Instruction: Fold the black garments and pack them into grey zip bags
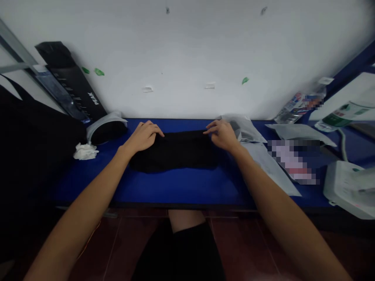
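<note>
A black cloth [178, 154] lies flat in a wide strip on the blue table [181, 187]. At its upper left corner is my left hand [145, 135], with the thumb and fingers closed on the cloth's edge. My right hand [222, 133] is at the upper right corner, its fingertips pinched at the far edge. The fingertips' exact grip on the dark fabric is hard to see.
On the left are a crumpled white tissue [85, 151], a pouch [108, 128], a black PEAK box [73, 82] and a bottle [58, 91]. Plastic bags [271, 168], bottles [341, 115] and a white device [348, 187] lie right. A white wall [187, 50] stands behind.
</note>
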Tool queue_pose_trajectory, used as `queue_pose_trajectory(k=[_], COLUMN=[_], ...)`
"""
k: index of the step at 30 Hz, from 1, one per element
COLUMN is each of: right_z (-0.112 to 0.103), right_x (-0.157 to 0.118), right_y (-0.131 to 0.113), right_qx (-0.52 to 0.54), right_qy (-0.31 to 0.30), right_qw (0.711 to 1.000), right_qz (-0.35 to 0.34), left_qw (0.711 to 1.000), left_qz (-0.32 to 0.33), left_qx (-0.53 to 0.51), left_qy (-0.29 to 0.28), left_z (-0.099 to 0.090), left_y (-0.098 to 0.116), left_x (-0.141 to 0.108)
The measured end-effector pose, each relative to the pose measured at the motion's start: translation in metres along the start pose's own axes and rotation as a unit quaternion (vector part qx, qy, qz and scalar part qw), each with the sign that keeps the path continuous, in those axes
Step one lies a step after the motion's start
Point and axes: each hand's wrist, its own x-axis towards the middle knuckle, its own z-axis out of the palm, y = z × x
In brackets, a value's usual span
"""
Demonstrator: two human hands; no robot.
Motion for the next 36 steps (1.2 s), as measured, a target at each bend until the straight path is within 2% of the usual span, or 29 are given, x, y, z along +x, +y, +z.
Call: queue_pose_trajectory(k=[3, 6, 8, 10, 16, 22, 28, 32, 34, 36], right_z=[-0.002, -0.003, -0.001, 0.001, 0.004, 0.003, 0.007, -0.007, -0.019, -0.028], right_x=[-0.001, -0.003, -0.004, -0.004, -0.002, -0.003, -0.003, -0.004, -0.005, -0.007], right_y=[-0.013, -0.023, -0.025, -0.023, -0.016, -0.019, -0.018, -0.032, -0.042, -0.050], right_qx=[0.069, 0.110, 0.101, 0.087, 0.086, 0.063, 0.051, 0.111, 0.193, 0.266], right_qy=[0.044, 0.001, -0.045, -0.062, -0.040, -0.061, -0.004, 0.028, -0.042, -0.189], right_qw=[0.997, 0.993, 0.992, 0.992, 0.993, 0.995, 0.998, 0.993, 0.980, 0.944], right_qz=[-0.008, -0.040, -0.058, -0.062, -0.062, -0.048, -0.020, -0.005, -0.019, -0.034], left_qw=[1.000, 0.998, 0.997, 0.995, 0.994, 0.994, 0.998, 0.996, 0.991, 0.970], left_qz=[0.004, 0.035, 0.049, 0.059, 0.072, 0.063, 0.030, 0.008, 0.009, 0.016], left_qx=[-0.017, -0.044, -0.058, -0.067, -0.069, -0.067, -0.055, -0.079, -0.132, -0.198], left_qy=[0.025, 0.006, -0.023, -0.042, -0.044, -0.067, -0.021, 0.032, -0.007, -0.140], left_z=[-0.001, -0.003, -0.002, -0.001, 0.001, -0.001, 0.005, 0.000, -0.009, -0.016], left_y=[0.008, 0.012, 0.011, 0.007, -0.001, -0.002, -0.001, 0.011, 0.019, 0.027], left_x=[0.000, 0.000, 0.000, 0.000, 0.002, -0.001, 0.001, -0.001, -0.003, -0.005])
